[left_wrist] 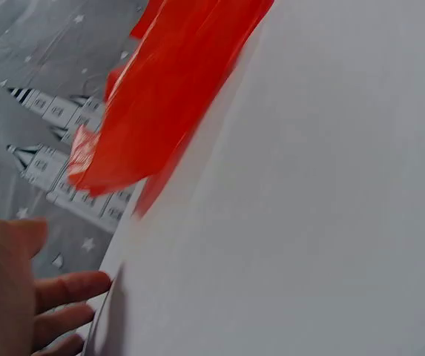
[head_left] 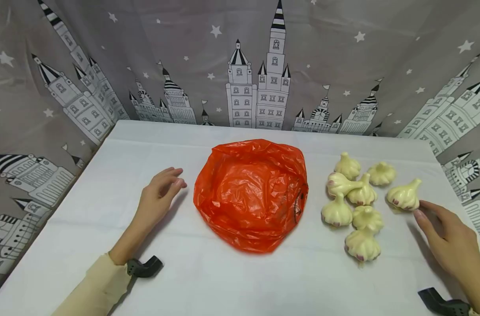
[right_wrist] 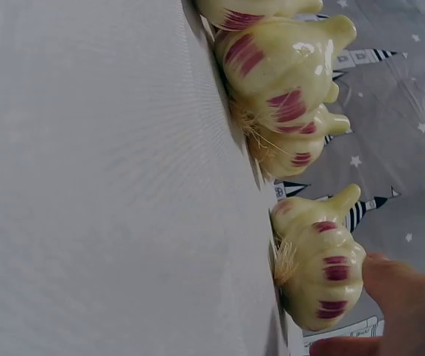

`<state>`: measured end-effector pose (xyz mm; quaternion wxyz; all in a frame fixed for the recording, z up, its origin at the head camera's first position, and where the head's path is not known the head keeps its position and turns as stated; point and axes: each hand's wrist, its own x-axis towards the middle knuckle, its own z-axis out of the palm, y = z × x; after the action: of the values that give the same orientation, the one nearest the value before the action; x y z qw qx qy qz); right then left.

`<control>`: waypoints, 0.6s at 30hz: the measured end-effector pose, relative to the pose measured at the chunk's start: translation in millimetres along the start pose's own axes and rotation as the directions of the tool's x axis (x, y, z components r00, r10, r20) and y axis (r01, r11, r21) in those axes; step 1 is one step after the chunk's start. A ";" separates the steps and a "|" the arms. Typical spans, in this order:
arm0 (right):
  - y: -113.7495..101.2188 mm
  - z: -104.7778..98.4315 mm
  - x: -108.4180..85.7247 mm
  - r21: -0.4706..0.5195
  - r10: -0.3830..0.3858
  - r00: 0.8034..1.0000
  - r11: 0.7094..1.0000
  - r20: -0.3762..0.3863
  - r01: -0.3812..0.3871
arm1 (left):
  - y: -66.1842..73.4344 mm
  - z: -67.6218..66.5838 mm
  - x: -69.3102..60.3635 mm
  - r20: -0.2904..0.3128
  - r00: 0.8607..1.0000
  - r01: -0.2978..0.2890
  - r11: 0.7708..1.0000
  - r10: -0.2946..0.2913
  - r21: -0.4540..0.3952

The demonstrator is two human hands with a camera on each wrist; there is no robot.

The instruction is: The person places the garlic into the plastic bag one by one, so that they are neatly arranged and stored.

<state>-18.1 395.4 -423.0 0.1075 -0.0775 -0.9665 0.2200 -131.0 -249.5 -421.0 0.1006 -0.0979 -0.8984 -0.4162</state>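
Note:
My left hand (head_left: 157, 195) hovers over the white table, left of the red plastic bag, with fingers loosely bent and nothing in them. The bag (head_left: 247, 188) stands with its mouth spread wide, and its inside shows no contents. At the right, my right hand (head_left: 449, 239) is at the lower right of one garlic bulb (head_left: 403, 195), thumb and index fingertips at its edge. In the right wrist view a fingertip meets this bulb's side (right_wrist: 327, 274), and the fingers are not wrapped round it. Several more garlic bulbs (head_left: 363, 244) cluster between it and the bag.
A white cloth covers the table (head_left: 263, 285). Behind and beside it hangs a grey curtain (head_left: 184, 35) printed with castles and stars. Each wrist wears a black camera mount, such as the left one (head_left: 145, 266).

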 end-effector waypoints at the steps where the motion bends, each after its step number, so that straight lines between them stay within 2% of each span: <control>1: -1.6 0.0 0.9 -0.005 0.007 1.000 1.000 0.004 -0.007 | 2.0 1.7 -1.1 0.001 1.000 0.022 1.000 -0.022 -0.017; 3: -3.7 -1.7 3.0 -0.018 0.028 1.000 0.999 0.007 -0.028 | 6.8 6.8 0.0 0.008 0.999 0.053 0.998 -0.052 -0.037; 7: -6.4 -6.2 9.7 -0.011 0.071 0.997 0.997 0.015 -0.071 | 15.0 16.2 5.2 0.031 0.998 0.064 0.997 -0.063 -0.045; 11: -10.3 -6.1 20.9 0.037 0.115 0.992 0.993 -0.047 -0.114 | 16.6 18.2 5.7 0.026 0.998 0.052 0.998 -0.051 -0.040; 14: -13.8 -2.5 28.6 0.088 0.196 0.973 0.979 -0.125 -0.186 | 14.6 18.2 4.0 0.003 1.000 0.031 0.999 -0.031 -0.028; 18: -17.6 2.6 32.4 0.187 0.317 0.929 0.941 -0.191 -0.283 | 13.4 19.4 1.8 -0.011 1.000 0.013 1.000 -0.013 -0.022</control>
<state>-51.8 385.1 -411.8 0.1836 -0.2398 -0.9052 0.2991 -131.2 -225.9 -423.1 0.1019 -0.0906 -0.8939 -0.4271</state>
